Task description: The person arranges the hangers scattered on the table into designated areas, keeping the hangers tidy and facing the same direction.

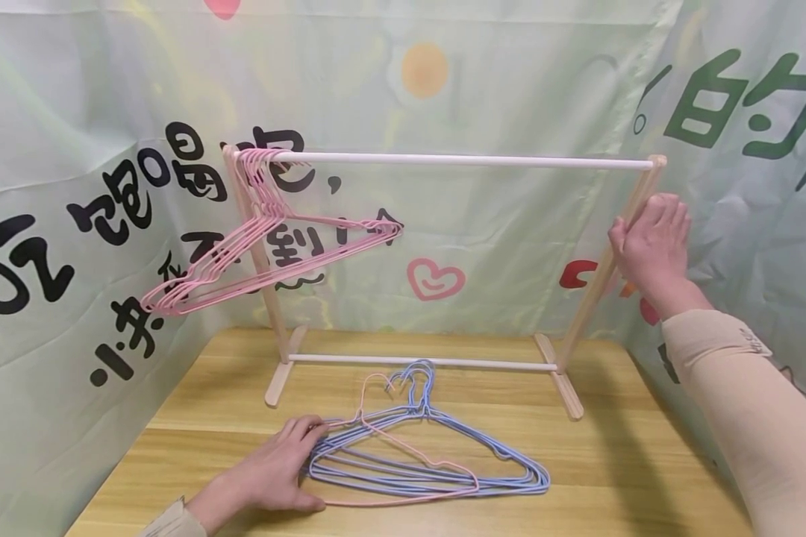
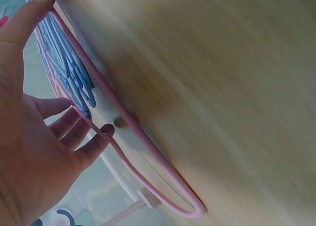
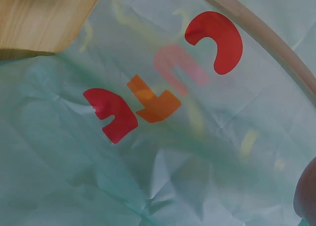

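Observation:
On the wooden table, my left hand [image 1: 278,462] holds the left end of a pink wire hanger [image 2: 148,143], thumb at its bottom bar and fingers at its sloping arm. This hanger overlaps a stack of blue hangers [image 1: 422,409] lying flat. My right hand [image 1: 654,246] grips the right wooden post of a small clothes rack [image 1: 470,159], thumb on the post's near left side. Several pink hangers [image 1: 269,212] hang bunched at the left end of the rack's white top rod. Only a fingertip [image 3: 306,196] of the right hand shows in the right wrist view.
The rack stands on two wooden feet [image 1: 559,377] joined by a lower white rod [image 1: 349,359]. Pale green printed cloth [image 1: 510,74] encloses the back and sides. The wooden table [image 1: 195,425] extends left and right of the hangers.

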### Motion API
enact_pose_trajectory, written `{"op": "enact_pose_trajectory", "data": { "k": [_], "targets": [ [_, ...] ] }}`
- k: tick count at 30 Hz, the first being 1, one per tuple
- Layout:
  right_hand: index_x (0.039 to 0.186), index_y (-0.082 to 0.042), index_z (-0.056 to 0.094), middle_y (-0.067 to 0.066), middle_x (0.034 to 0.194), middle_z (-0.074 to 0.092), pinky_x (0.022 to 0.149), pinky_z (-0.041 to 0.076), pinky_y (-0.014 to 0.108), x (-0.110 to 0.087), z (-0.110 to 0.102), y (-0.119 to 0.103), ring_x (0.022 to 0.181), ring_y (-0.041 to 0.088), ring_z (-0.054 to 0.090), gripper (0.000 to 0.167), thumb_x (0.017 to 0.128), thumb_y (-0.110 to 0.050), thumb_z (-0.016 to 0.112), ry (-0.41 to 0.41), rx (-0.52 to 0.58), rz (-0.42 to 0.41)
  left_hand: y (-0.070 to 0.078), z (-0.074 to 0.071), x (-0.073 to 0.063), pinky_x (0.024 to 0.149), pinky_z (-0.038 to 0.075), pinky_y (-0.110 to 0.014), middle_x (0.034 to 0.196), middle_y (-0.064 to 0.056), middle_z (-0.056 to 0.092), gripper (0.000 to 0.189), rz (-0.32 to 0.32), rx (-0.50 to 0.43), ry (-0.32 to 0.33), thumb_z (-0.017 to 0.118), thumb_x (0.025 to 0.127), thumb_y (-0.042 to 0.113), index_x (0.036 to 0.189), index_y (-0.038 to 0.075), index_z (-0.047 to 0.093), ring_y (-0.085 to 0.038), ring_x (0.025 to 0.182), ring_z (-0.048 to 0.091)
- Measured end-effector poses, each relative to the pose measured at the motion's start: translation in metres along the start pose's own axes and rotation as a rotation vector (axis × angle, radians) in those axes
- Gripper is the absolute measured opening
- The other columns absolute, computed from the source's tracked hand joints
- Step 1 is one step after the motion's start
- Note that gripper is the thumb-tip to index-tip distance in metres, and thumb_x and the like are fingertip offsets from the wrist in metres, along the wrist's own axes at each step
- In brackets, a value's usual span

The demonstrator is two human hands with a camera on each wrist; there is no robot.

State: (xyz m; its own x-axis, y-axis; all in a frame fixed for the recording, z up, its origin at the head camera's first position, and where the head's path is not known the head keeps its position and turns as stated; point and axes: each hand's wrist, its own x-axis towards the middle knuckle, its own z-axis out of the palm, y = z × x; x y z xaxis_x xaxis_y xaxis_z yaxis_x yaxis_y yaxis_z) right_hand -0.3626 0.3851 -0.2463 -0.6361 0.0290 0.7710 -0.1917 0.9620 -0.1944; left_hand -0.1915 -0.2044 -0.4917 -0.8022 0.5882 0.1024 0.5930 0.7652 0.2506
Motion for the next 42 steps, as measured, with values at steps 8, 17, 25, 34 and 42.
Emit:
{"op": "enact_pose_trajectory", "data": {
  "k": [8,17,25,34,42],
  "targets": [
    [0.118,0.010,0.033,0.032,0.116,0.030,0.090,0.025,0.060,0.000,0.000,0.000,0.106,0.051,0.029,0.037,0.100,-0.020,0.045,0.004,-0.001,-0.004,-0.002,0.002,0.000,0.101,0.051,-0.053,0.144,-0.008,0.047,0.110,0.010,0.021,0.030,0.082,0.068,0.070,0.151,0.006,0.048,-0.024,0.127,0.048],
    [0.119,0.010,0.032,0.032,0.116,0.030,0.092,0.025,0.059,0.000,-0.001,-0.001,0.107,0.051,0.029,0.037,0.100,-0.018,0.045,0.002,-0.001,0.001,-0.002,0.002,0.001,0.105,0.048,-0.052,0.146,-0.006,0.044,0.115,0.010,0.006,0.128,0.087,0.063,0.065,0.153,0.007,0.045,-0.022,0.131,0.043],
    [0.118,0.010,0.033,0.032,0.115,0.031,0.090,0.025,0.060,-0.001,0.000,0.000,0.106,0.051,0.030,0.036,0.099,-0.018,0.046,0.018,0.000,-0.013,0.002,-0.003,0.000,0.102,0.049,-0.052,0.144,-0.008,0.046,0.118,0.068,0.034,0.266,0.094,0.056,0.059,0.151,0.006,0.048,-0.022,0.130,0.042],
    [0.119,0.010,0.033,0.032,0.115,0.031,0.090,0.026,0.059,0.000,0.001,0.000,0.105,0.051,0.030,0.037,0.100,-0.019,0.045,0.013,0.000,-0.007,0.007,-0.012,-0.001,0.100,0.050,-0.051,0.143,-0.012,0.048,0.121,0.063,0.077,0.374,0.097,0.051,0.058,0.148,0.003,0.050,-0.027,0.129,0.044],
    [0.118,0.010,0.033,0.032,0.115,0.031,0.090,0.025,0.059,0.000,0.001,0.000,0.105,0.051,0.030,0.036,0.099,-0.019,0.045,0.008,-0.001,-0.001,0.013,-0.022,0.000,0.093,0.048,-0.048,0.143,-0.015,0.046,0.126,0.075,0.098,0.533,0.098,0.048,0.053,0.149,-0.001,0.048,-0.029,0.124,0.043]
  ]
}}
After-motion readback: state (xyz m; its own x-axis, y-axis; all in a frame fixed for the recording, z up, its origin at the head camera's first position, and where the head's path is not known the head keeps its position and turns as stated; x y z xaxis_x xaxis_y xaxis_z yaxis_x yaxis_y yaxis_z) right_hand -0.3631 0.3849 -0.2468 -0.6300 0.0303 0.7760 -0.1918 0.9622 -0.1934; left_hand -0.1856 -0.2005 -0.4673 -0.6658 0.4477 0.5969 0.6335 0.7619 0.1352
